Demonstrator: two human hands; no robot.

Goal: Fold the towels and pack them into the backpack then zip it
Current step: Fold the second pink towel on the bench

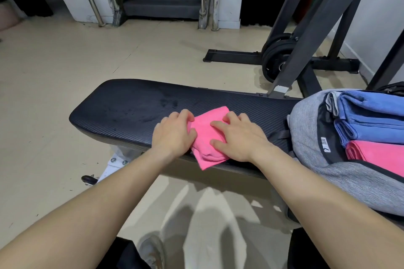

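Pressing is the right call here. Your right hand (pixel 238 137) lies flat w/ fingers spread on the pink towel (pixel 203 136), holding nothing, just pinning it. Your left hand (pixel 175 133) has its fingers curled over the towel's left edge and appears to grip the fold.

The towel sits as a small folded square on the black worktop (pixel 131 111), its near corner hanging a bit over the front edge, not far left of the grey backpack (pixel 306 137). That bag lies open w/ blue towels (pixel 371 116) and a packed pink towel (pixel 376 153) inside, so this is probably one of the last to go in.

To finish the fold well:
- Hold the R palm down and smooth toward the L edge to push out air.
- Square the corners before lifting.
- Pick it up by pinching both sides so it doesn't spring open.
- Slide it in beside the others, leaving the zip track free of cloth.
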